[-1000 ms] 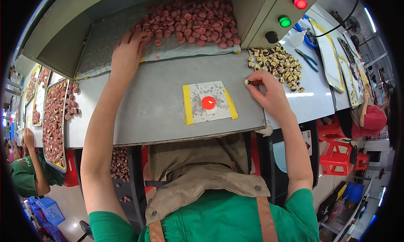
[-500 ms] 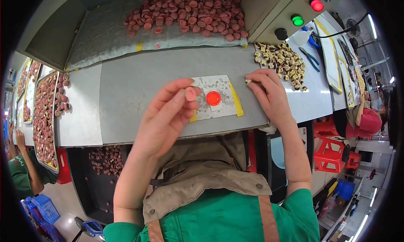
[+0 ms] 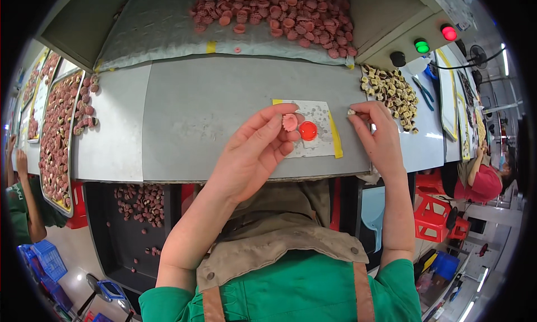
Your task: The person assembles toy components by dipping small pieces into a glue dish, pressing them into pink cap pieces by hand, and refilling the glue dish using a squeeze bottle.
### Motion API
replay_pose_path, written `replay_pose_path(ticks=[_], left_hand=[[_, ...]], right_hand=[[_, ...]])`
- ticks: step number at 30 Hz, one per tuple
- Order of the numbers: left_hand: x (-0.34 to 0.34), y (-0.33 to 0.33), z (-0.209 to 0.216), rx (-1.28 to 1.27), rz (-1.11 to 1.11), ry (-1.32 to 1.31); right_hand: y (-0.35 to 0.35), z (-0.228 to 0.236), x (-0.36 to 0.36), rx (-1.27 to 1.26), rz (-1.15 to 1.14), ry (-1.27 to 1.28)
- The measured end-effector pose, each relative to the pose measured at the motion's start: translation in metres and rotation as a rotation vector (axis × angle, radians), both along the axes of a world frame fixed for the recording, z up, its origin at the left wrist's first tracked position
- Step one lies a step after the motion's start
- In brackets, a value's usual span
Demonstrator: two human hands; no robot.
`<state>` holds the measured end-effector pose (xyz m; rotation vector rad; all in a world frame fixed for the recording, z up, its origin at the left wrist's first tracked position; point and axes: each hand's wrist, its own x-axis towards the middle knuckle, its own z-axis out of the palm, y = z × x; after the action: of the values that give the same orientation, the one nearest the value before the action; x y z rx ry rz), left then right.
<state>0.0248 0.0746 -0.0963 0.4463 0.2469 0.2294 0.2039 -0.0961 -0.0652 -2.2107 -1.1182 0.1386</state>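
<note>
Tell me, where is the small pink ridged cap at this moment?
In the head view, the pink ridged cap is pinched in the fingertips of the left hand, just left of the red button on the yellow-edged plate.

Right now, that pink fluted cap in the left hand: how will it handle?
The pink cap is probably light: the left hand pinches it with just fingertips. Its fluted rim likely gives grip. Being small and round, it may roll if dropped on the grey table.

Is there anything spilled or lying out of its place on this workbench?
Yes. A few pink caps lie loose below the main pink pile, one near the mat's edge. More parts are scattered in the dark bin under the bench. The left hand holds one pink cap.
</note>
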Motion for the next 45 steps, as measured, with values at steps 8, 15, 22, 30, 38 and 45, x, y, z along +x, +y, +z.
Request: replay_pose_path(ticks=[8, 15, 22, 30, 38, 45], left_hand=[[-0.006, 0.006, -0.004, -0.006, 0.01, -0.035], [-0.004, 0.001, 0.0, 0.012, 0.095, 0.015], [-0.006, 0.003, -0.005, 0.024, 0.052, -0.056], [-0.005, 0.002, 0.005, 0.032, 0.092, 0.042], [-0.006, 0.003, 0.0, 0.046, 0.085, -0.006], [-0.008, 0.005, -0.005, 0.044, 0.058, -0.044]], right_hand=[[0.006, 0.012, 0.006, -0.101, 0.133, 0.007], [0.003, 0.009, 0.005, -0.142, 0.138, -0.188], [0.007, 0.016, 0.0, -0.206, 0.134, -0.244], [0.01, 0.012, 0.0, -0.187, 0.167, -0.285], [0.016, 0.024, -0.012, -0.175, 0.18, -0.101], [0.041, 0.016, -0.04, -0.099, 0.366, -0.195]])
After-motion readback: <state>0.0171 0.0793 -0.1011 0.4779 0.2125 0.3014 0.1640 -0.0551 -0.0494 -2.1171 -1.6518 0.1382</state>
